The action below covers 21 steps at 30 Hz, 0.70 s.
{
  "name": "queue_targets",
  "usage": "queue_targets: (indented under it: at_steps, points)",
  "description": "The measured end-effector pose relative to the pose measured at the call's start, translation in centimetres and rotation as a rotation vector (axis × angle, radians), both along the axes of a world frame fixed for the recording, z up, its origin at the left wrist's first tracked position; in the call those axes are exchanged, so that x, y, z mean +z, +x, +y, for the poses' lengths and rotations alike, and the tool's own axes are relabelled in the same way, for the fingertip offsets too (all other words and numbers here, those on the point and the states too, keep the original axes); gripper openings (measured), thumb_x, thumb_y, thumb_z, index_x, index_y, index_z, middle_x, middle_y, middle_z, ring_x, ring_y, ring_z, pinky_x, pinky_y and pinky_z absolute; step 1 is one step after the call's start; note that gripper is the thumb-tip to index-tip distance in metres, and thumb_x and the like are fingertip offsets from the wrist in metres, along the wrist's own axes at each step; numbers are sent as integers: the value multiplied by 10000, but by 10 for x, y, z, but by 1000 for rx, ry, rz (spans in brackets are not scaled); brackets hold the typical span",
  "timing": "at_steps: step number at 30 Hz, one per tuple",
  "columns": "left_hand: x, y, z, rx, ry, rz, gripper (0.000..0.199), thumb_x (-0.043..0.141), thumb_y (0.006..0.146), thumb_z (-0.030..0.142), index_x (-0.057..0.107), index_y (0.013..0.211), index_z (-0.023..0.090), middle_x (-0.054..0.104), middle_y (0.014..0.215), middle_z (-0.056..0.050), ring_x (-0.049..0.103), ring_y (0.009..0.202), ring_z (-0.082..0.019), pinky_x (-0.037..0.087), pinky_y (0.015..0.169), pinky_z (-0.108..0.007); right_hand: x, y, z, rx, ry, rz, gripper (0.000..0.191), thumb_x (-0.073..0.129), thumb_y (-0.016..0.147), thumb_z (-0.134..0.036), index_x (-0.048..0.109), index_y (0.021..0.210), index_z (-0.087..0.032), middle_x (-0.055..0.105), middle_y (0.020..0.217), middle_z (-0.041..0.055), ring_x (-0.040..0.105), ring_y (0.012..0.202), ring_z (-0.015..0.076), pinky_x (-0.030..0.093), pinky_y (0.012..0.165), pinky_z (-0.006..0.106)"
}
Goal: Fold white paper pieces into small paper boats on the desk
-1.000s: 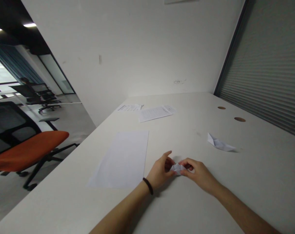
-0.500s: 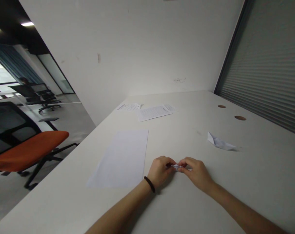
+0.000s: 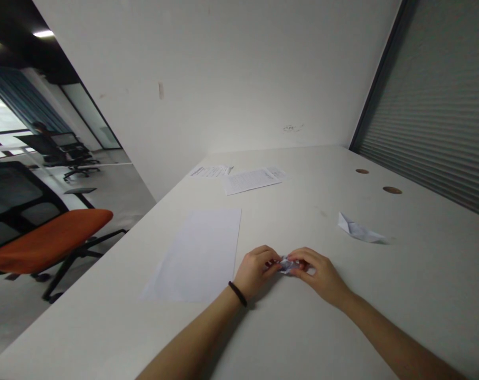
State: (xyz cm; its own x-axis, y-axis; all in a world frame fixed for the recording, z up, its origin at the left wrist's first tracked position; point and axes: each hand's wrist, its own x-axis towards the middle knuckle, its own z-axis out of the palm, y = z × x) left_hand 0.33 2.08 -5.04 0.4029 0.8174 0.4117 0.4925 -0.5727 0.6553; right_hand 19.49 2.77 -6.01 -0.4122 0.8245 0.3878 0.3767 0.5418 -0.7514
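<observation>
Between my two hands, low over the white table point(image 3: 322, 327), is a small piece of folded paper point(image 3: 287, 265). My left hand point(image 3: 259, 269), with a dark band on the wrist, pinches its left end. At the other end my right hand point(image 3: 316, 272) grips it between thumb and fingers. The fingers cover much of the paper, so its full shape is hidden. A folded paper boat point(image 3: 360, 230) lies farther off to the right, apart from both hands. To the left of my left hand a blank white sheet point(image 3: 199, 253) lies flat.
Printed sheets point(image 3: 252, 181) lie toward the far end of the table, with a pen-like object by them. Two round holes point(image 3: 392, 190) are cut near the right edge. An orange chair point(image 3: 53, 237) stands at the left. A person sits in the background.
My hands have drawn slightly apart, and more of the folded paper shows between them, looking wider and more opened. The view has shifted a little.
</observation>
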Motion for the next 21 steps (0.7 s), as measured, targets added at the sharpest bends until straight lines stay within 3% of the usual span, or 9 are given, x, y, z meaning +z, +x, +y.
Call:
queue_targets:
  at_steps: [7,13,16,21]
  points:
    - [-2,-1,4,77,2,-24,108,571,778,207,636,714,150,572,696,-21,534,613,-105,450,577,-197,1,-1,3,-89,24,18,138,524,800,-307,566,729,-196,560,711,22,542,657,146,445,593,253]
    - [-8,-18,15,180,-142,-169,73,574,754,190,620,729,140,635,729,-33,589,654,-123,481,591,-203,-6,15,9,-193,-184,178,220,579,733,-405,569,718,-185,603,660,20,578,617,152,479,582,267]
    - [-10,-26,19,204,-182,-141,58,577,739,183,619,726,145,650,714,-22,592,632,-123,474,590,-208,-9,22,13,-215,-284,256,249,592,704,-430,573,722,-182,621,635,23,593,603,158,491,589,283]
    - [-6,-33,22,208,-235,-102,102,571,740,234,613,716,144,650,705,-22,596,642,-135,465,603,-223,-8,28,15,-230,-319,245,217,588,695,-392,587,724,-177,632,657,31,601,625,161,486,624,294]
